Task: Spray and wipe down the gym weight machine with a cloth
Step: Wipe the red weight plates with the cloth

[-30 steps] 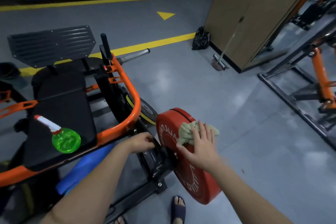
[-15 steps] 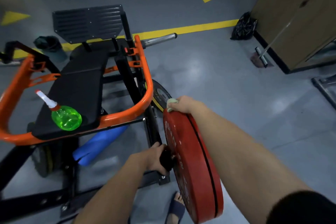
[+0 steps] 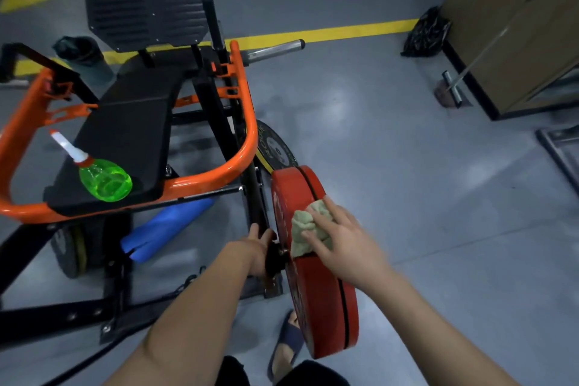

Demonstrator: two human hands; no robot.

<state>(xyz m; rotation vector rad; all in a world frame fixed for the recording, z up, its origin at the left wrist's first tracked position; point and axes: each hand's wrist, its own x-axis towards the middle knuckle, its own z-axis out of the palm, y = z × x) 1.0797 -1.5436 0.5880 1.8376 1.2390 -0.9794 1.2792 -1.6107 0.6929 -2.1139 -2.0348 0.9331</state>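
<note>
step: wiping plate (image 3: pixel 316 307);
right hand (image 3: pixel 341 247): fingers flat, pressing cloth (image 3: pixel 308 229);
left hand (image 3: pixel 253 247): curled round hub (image 3: pixel 274 257);
next: likely sweep lower rim

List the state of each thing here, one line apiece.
spray bottle: lying on its side on the seat pad, green liquid inside.
cloth: bunched, pressed against the red plate by the right hand.
red plate: standing upright on edge.
left hand: grips the black hub beside the plate.
</note>
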